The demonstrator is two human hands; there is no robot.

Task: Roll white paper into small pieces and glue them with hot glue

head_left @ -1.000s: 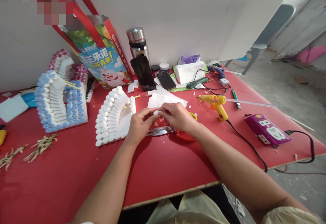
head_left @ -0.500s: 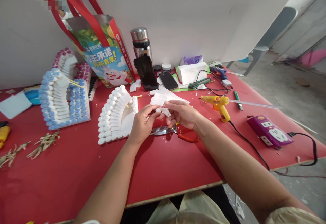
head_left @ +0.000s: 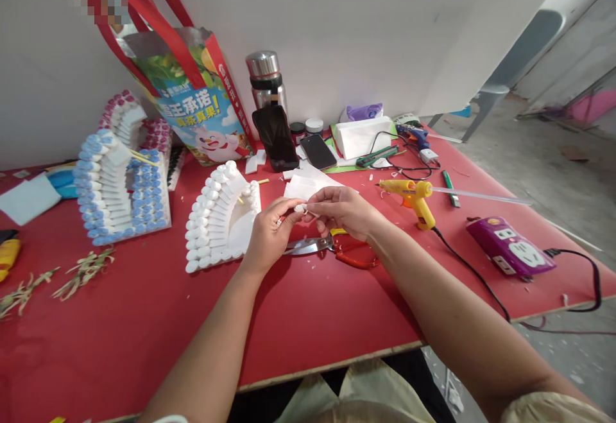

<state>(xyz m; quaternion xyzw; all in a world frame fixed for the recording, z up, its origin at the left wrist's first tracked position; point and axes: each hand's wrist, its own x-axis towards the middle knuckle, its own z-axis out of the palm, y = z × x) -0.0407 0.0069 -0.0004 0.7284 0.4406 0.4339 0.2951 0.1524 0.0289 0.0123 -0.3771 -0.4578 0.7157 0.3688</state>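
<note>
My left hand (head_left: 269, 233) and my right hand (head_left: 342, 211) meet above the red table (head_left: 298, 320), and both pinch a small white foam piece (head_left: 301, 207) between their fingertips. Right below them lie scissors (head_left: 337, 248) with red handles and the blades pointing left. A white foam model (head_left: 220, 217) with rows of rounded tips stands just left of my left hand. White foam sheets (head_left: 305, 185) lie behind the hands.
A yellow glue gun (head_left: 412, 197) with a cord and a purple power strip (head_left: 509, 247) lie to the right. At the back stand a shopping bag (head_left: 192, 102), a steel flask (head_left: 265, 83), two phones (head_left: 289, 140) and a white box (head_left: 362, 135). Blue-tipped (head_left: 115, 185) and pink-tipped foam models sit left.
The fingers have drawn together again on the white piece, which now looks smaller and rolled. The scissors' handles show more from under the right hand.
</note>
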